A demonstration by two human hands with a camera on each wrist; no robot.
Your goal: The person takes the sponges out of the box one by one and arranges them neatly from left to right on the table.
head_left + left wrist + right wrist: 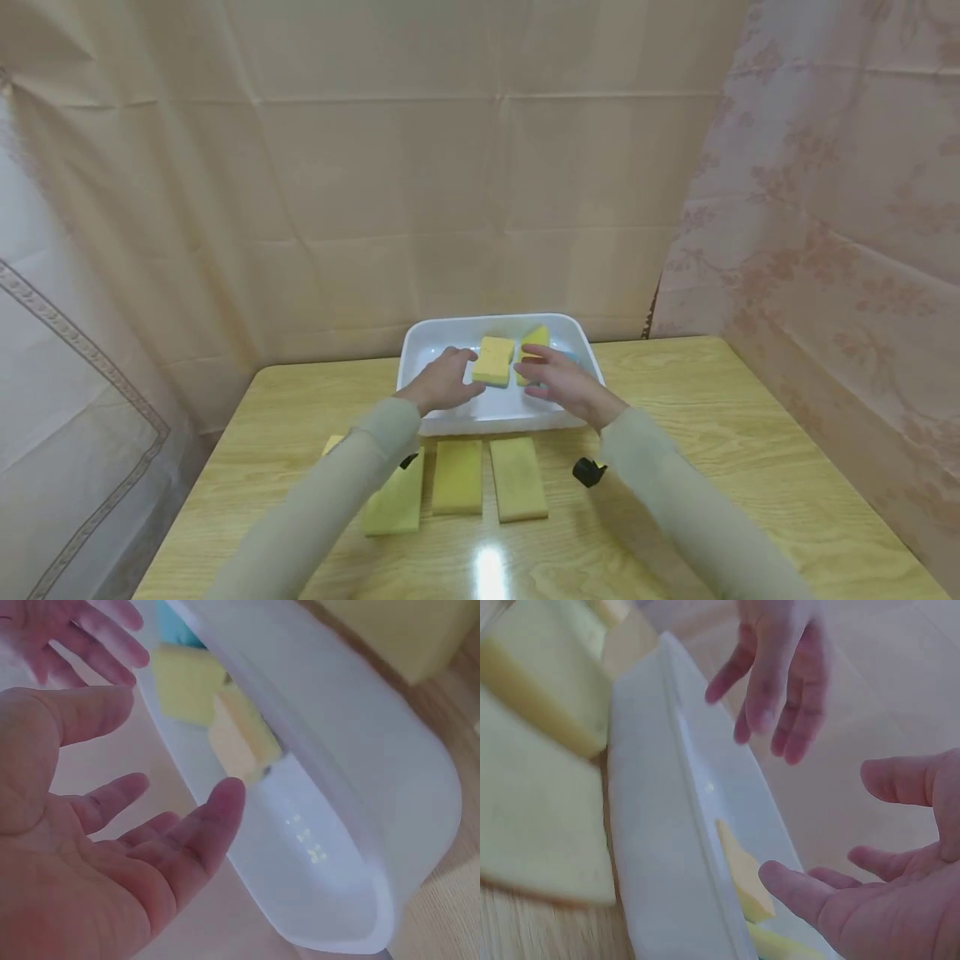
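Note:
A white rectangular tray (502, 408) stands at the back of the table, with yellow sponges in it. One sponge (492, 362) lies mid-tray between the hands. Another yellow sponge (537, 336) sits to its right, partly hidden by my right hand. My left hand (442, 383) hovers over the tray's left half, fingers spread and thumb apart, holding nothing. From the other side my right hand (562, 385) reaches over the tray, its fingers extended and also holding nothing. In the left wrist view, a blue-green piece (178, 626) shows beyond the yellow sponges.
In front of the tray lie several flat yellow sponges, among them a left one (397, 504), a middle one (457, 477) and a right one (519, 480). The wooden table (697, 417) backs onto a beige curtain (480, 208). A black wrist-camera piece (588, 472) sits under the right sleeve.

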